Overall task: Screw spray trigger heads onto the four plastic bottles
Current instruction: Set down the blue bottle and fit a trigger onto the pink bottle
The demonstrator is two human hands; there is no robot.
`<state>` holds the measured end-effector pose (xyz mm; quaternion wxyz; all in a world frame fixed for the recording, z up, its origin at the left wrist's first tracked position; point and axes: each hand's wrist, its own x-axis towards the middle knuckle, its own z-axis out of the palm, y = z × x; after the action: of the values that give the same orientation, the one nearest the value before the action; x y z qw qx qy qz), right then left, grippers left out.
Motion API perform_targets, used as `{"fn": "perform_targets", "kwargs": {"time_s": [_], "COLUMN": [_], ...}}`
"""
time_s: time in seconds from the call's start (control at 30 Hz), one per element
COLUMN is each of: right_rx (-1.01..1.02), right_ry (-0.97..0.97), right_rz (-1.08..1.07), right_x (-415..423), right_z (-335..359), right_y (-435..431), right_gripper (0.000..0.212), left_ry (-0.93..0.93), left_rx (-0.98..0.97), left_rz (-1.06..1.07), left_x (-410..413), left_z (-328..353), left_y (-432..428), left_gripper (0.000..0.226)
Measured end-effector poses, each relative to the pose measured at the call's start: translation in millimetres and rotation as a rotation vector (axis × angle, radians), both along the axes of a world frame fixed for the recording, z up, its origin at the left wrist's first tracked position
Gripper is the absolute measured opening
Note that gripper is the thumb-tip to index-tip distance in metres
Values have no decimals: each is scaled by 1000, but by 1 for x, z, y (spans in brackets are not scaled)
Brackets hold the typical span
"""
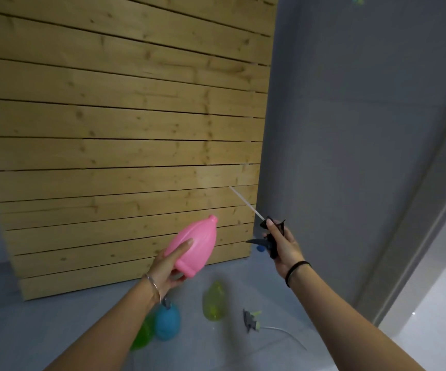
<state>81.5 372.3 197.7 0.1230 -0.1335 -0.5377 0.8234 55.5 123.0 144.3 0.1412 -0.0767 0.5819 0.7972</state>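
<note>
- The left grip (167,266) clasps the base end of a pink bottle (197,243), held in the air with its bare neck tilted up toward the plank wall (109,129).
- The right grip (283,247) clutches a black trigger head (271,236), apart from that bottle.
- The trigger head's dip tube (246,203) points up-left.
- On the floor (82,330) lie a yellow bottle (213,301), a blue bottle (167,322), a green bottle (143,334) and a second trigger head (251,318).

At lower left, the left forearm (104,328) hides most of the translucent green plastic bottle (143,334) and the top of the blue plastic bottle (167,324). The left hand (168,266) covers the pink plastic bottle (200,242) underneath. Fingers of the right hand (286,247) hide much of the black spray trigger head (272,249). A blurred green-blue shape (358,0) at upper right is cut by the top edge.
</note>
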Motion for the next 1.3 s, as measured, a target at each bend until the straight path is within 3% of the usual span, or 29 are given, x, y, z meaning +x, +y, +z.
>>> {"fn": "perform_targets", "kwargs": {"time_s": [0.1, 0.23, 0.47, 0.6, 1.03, 1.3], "right_rx": [-49, -48, 44, 9, 244, 270], "right_ry": [0, -5, -42, -41, -181, -205], "right_rz": [6, -26, -60, 14, 180, 263], "right_x": [2, 4, 12, 15, 13, 10], "right_z": [0, 0, -4, -9, -15, -20], "right_y": [-1, 9, 34, 44, 53, 56], "right_gripper": [36, 49, 45, 43, 36, 38], "left_ry": [-25, -2, -6, 0, -18, -46], "left_rx": [29, 11, 20, 16, -24, -7], "left_rz": [-23, -48, -52, -67, -102, -65], "left_x": [0, 1, 1, 1, 5, 6], "left_z": [-1, -2, -4, -5, -8, -9], "left_y": [0, 4, 3, 4, 1, 0], "left_gripper": [58, 64, 70, 71, 86, 90]}}
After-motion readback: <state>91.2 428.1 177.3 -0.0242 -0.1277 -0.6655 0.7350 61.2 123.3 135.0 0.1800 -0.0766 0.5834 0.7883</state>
